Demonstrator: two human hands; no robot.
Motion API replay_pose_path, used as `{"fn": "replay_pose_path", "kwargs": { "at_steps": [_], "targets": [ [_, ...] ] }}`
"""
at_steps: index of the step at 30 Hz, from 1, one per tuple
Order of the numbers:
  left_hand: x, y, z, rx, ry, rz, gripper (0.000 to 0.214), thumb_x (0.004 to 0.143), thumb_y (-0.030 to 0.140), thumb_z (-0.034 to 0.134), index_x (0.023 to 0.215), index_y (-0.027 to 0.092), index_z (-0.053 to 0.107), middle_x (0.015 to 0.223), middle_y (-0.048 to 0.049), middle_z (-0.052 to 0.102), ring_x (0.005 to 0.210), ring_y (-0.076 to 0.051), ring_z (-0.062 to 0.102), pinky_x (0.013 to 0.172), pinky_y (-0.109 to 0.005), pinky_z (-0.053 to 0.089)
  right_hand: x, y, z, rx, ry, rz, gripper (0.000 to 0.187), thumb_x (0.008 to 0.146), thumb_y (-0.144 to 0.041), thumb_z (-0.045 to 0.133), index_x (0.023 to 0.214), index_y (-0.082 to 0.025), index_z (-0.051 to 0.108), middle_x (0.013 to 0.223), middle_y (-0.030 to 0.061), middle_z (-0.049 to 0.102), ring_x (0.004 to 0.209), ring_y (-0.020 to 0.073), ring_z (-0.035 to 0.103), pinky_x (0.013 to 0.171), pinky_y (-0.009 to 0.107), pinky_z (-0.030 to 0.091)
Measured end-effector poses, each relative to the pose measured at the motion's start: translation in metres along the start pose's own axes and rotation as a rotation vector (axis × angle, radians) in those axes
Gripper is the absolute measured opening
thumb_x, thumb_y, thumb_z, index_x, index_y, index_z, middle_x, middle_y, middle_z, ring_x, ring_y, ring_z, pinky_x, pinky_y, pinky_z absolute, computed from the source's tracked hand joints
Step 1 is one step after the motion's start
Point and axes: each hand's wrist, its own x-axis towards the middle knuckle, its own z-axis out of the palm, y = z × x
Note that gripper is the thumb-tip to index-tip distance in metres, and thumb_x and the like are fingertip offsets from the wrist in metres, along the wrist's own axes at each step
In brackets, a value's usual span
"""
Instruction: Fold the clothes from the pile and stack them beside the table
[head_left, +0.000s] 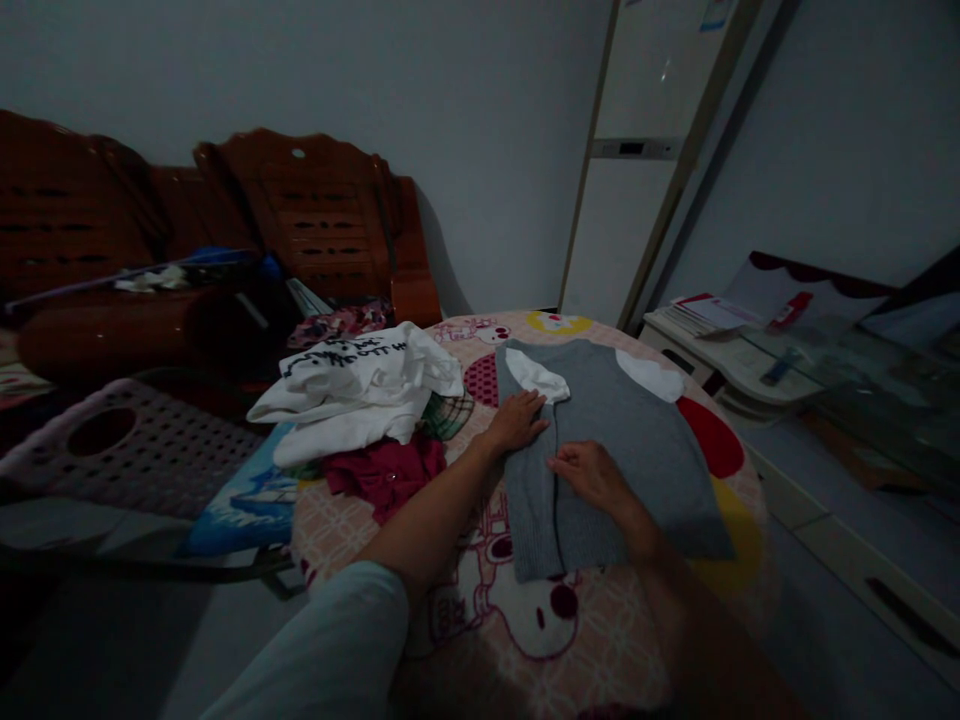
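A grey knit sweater point(637, 450) with white parts near its top corners is spread on the round table. Its left side is folded inward, leaving a long edge that runs down toward me. My left hand point(519, 420) lies flat on that folded strip, just below a bunched white part point(538, 376). My right hand point(589, 472) is closed, its thumb and fingertips pinched together at the fold's edge. The bit of fabric between those fingertips is mostly hidden.
The patterned tablecloth point(540, 620) covers the table. At left are a heap of white clothing point(360, 385), a dark red garment point(386, 470) and a pink perforated chair point(142, 450). Behind stand wooden seats point(322, 220); a white cabinet point(795, 505) is at right.
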Motion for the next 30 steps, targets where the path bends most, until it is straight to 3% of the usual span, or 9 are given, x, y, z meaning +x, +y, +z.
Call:
{"fn": "replay_pose_path", "kwargs": {
  "at_steps": [2, 5, 9, 13, 19, 25, 27, 30],
  "targets": [
    [0.0, 0.001, 0.001, -0.003, 0.006, -0.006, 0.051, 0.092, 0.037, 0.052, 0.139, 0.016, 0.048, 0.148, -0.0169, 0.045, 0.138, -0.029, 0.041, 0.114, -0.048, 0.032, 0.0, -0.002, 0.002, -0.215, 0.011, 0.001, 0.029, 0.084, -0.041, 0.061, 0.066, -0.019, 0.062, 0.068, 0.0039, 0.065, 0.063, 0.0143, 0.055, 0.059, 0.025, 0.037],
    [0.001, 0.003, 0.001, 0.003, 0.005, -0.015, 0.05, 0.092, 0.036, 0.053, 0.138, 0.016, 0.049, 0.148, -0.0165, 0.045, 0.138, -0.029, 0.041, 0.114, -0.047, 0.032, -0.002, -0.006, 0.005, -0.351, -0.032, 0.044, 0.018, 0.084, -0.033, 0.062, 0.073, -0.02, 0.066, 0.074, 0.0055, 0.069, 0.069, 0.0164, 0.059, 0.062, 0.026, 0.035],
    [0.0, 0.005, 0.0, 0.019, -0.01, -0.039, 0.051, 0.093, 0.037, 0.05, 0.14, 0.016, 0.046, 0.15, -0.0164, 0.042, 0.14, -0.03, 0.039, 0.115, -0.048, 0.031, -0.005, -0.009, 0.004, -0.314, 0.035, 0.099, 0.018, 0.083, -0.033, 0.062, 0.073, -0.019, 0.067, 0.074, 0.006, 0.07, 0.071, 0.0178, 0.061, 0.063, 0.026, 0.037],
    [-0.001, 0.005, -0.002, 0.022, -0.026, -0.038, 0.052, 0.094, 0.037, 0.049, 0.141, 0.015, 0.045, 0.15, -0.0169, 0.042, 0.14, -0.03, 0.039, 0.114, -0.049, 0.031, 0.008, -0.006, -0.009, -0.232, 0.136, 0.041, 0.023, 0.088, -0.036, 0.056, 0.08, -0.019, 0.069, 0.082, 0.007, 0.072, 0.075, 0.0179, 0.064, 0.067, 0.025, 0.041],
    [0.0, 0.004, -0.002, 0.023, -0.038, -0.027, 0.055, 0.094, 0.039, 0.048, 0.143, 0.013, 0.043, 0.151, -0.0181, 0.041, 0.14, -0.031, 0.038, 0.114, -0.049, 0.031, 0.07, 0.003, -0.027, -0.449, 0.259, 0.046, 0.03, 0.094, -0.029, 0.049, 0.111, -0.013, 0.068, 0.105, 0.0146, 0.072, 0.098, 0.0224, 0.065, 0.088, 0.029, 0.043],
    [0.0, 0.003, 0.002, 0.009, -0.036, -0.039, 0.057, 0.093, 0.04, 0.047, 0.145, 0.015, 0.039, 0.151, -0.017, 0.04, 0.141, -0.031, 0.036, 0.115, -0.051, 0.029, 0.133, 0.007, -0.015, -0.587, 0.303, 0.093, 0.054, 0.09, -0.028, 0.057, 0.139, -0.008, 0.049, 0.132, 0.0204, 0.058, 0.121, 0.0262, 0.054, 0.099, 0.031, 0.039],
    [-0.001, 0.003, 0.002, 0.003, -0.04, -0.036, 0.058, 0.093, 0.04, 0.047, 0.146, 0.016, 0.038, 0.152, -0.0165, 0.04, 0.141, -0.031, 0.036, 0.115, -0.051, 0.028, 0.148, 0.007, -0.012, -0.568, 0.275, 0.101, 0.054, 0.086, -0.028, 0.062, 0.136, -0.012, 0.054, 0.131, 0.017, 0.06, 0.121, 0.0253, 0.055, 0.098, 0.029, 0.04],
    [-0.002, 0.004, 0.001, -0.005, -0.051, -0.033, 0.059, 0.093, 0.04, 0.047, 0.145, 0.013, 0.038, 0.152, -0.0173, 0.038, 0.141, -0.032, 0.035, 0.115, -0.052, 0.028, 0.165, 0.008, -0.016, -0.517, 0.287, 0.218, 0.035, 0.088, -0.025, 0.055, 0.117, -0.014, 0.069, 0.119, 0.0159, 0.067, 0.114, 0.0249, 0.06, 0.093, 0.029, 0.043]
  ]
}}
